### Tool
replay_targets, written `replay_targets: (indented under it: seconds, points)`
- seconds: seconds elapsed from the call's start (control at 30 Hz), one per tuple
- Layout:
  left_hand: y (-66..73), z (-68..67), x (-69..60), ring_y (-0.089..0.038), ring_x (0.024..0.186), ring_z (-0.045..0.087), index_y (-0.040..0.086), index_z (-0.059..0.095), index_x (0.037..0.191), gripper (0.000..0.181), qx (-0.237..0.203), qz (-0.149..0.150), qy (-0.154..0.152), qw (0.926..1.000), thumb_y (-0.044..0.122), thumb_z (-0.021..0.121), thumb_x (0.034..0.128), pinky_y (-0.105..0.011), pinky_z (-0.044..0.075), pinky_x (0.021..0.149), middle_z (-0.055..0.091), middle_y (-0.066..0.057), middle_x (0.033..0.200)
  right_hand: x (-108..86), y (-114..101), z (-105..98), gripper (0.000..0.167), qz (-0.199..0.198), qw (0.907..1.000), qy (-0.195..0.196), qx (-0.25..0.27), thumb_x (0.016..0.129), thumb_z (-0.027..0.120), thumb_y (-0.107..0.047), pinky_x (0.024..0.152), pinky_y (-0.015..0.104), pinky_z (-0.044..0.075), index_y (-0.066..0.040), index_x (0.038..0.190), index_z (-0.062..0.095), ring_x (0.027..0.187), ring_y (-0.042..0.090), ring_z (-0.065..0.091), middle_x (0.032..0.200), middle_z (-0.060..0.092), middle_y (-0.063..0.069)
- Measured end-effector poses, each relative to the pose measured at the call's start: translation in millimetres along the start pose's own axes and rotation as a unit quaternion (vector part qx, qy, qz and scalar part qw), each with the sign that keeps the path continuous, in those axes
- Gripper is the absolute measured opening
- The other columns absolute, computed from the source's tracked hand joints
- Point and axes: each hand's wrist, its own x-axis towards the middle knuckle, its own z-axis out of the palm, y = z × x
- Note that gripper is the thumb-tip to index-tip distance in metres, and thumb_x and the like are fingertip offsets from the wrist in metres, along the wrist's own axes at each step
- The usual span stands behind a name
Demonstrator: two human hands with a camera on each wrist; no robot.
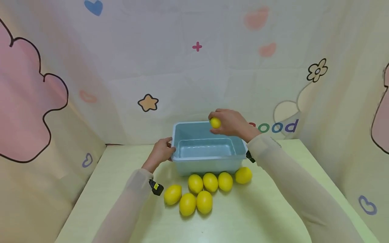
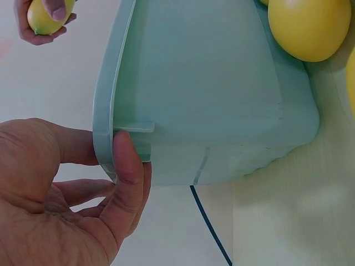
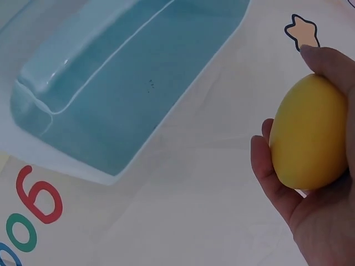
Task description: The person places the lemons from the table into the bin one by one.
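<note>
A pale blue plastic bin stands on the table, its inside bare in the head view. My left hand grips the bin's left rim, thumb and fingers on either side of the edge. Above the bin's back right part, my right hand holds a lemon. In the right wrist view the fingers curl round that lemon, apart from the bin. Several more lemons lie on the table in front of the bin.
The pale table backs onto a printed curtain with hearts, a star and letters. Curtain also hangs along both sides. One lemon lies by the bin's front right corner; another lies at the left of the group.
</note>
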Motion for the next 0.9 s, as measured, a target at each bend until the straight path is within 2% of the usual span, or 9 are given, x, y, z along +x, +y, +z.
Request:
replay_targets:
  seconds: [0.07,0.23,0.37,0.53,0.9]
  points:
    - [-0.2,1.2,-0.2,-0.028,0.089,0.068,0.004,0.039,0.15,0.058,-0.003,-0.001,-0.003,1.0,0.012,0.058,0.0954,-0.039,0.062,0.069,0.061,-0.023,0.118,2.4,-0.1,1.2,0.041,-0.004,0.9999,-0.012,0.002,0.083,0.074,-0.039,0.075,0.036,0.053,-0.019,0.118,0.065,0.089,0.023,0.058,0.104,0.063,0.002]
    - [-0.5,1.4,0.2,-0.026,0.085,0.068,0.005,0.041,0.149,0.057,-0.001,-0.001,-0.001,1.0,0.012,0.058,0.0949,-0.034,0.062,0.064,0.062,-0.022,0.116,10.0,1.5,5.6,0.043,-0.007,0.9991,-0.04,0.014,0.084,0.073,-0.039,0.079,0.038,0.052,-0.018,0.12,0.063,0.093,0.024,0.058,0.107,0.064,0.003]
    - [-0.6,0.9,0.7,-0.025,0.084,0.068,0.006,0.042,0.148,0.056,0.002,0.002,-0.003,1.0,0.011,0.058,0.0945,-0.03,0.061,0.061,0.063,-0.022,0.114,15.3,4.5,9.2,0.044,0.005,0.9976,-0.065,0.025,0.084,0.072,-0.04,0.081,0.038,0.05,-0.017,0.122,0.063,0.097,0.025,0.057,0.11,0.066,0.004]
    - [-0.9,0.1,0.2,-0.025,0.085,0.068,0.005,0.04,0.149,0.057,0.002,-0.003,-0.004,1.0,0.011,0.058,0.0944,-0.033,0.062,0.064,0.063,-0.022,0.115,21.8,7.4,16.6,0.047,0.021,0.9951,-0.088,0.039,0.084,0.073,-0.039,0.083,0.038,0.05,-0.015,0.123,0.063,0.099,0.026,0.056,0.112,0.066,0.004]
    - [1.6,0.6,0.4,-0.027,0.088,0.069,0.004,0.037,0.151,0.06,-0.004,-0.007,-0.003,1.0,0.011,0.058,0.0948,-0.031,0.061,0.062,0.062,-0.023,0.117,31.6,12.6,31.0,0.045,0.05,0.9904,-0.123,0.039,0.082,0.074,-0.036,0.082,0.036,0.05,-0.018,0.123,0.064,0.098,0.026,0.055,0.112,0.066,0.006]
